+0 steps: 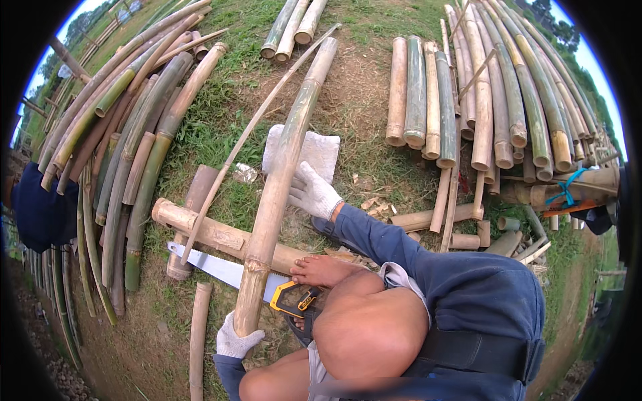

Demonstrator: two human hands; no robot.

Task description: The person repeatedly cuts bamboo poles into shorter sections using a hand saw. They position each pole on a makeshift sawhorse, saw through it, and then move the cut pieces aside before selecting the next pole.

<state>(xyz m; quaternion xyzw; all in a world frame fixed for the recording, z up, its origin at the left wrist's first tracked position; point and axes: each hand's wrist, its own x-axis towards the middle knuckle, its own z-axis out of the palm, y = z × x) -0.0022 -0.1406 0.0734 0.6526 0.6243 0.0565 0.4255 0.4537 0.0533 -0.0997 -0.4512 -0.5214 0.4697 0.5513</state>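
Observation:
A long bamboo pole (284, 167) slants away from me across the middle, resting over a shorter bamboo log (214, 234). My left hand (237, 342), in a white knit glove, is closed around the pole's near end. Farther up, my right hand (314, 194), gloved the same way, lies against the pole's right side with fingers stretched out. Beneath the pole is a handsaw (221, 269) with a yellow and black handle; neither hand touches it. My bare foot (321, 271) rests at the log's right end.
A pale flat slab (319, 155) lies behind the pole. A thin bamboo strip (247, 134) leans alongside it. Bamboo poles are piled at the left (144, 144) and right (511, 87). A short bamboo piece (199, 341) lies left of my left hand. Offcuts (465, 240) are scattered at right.

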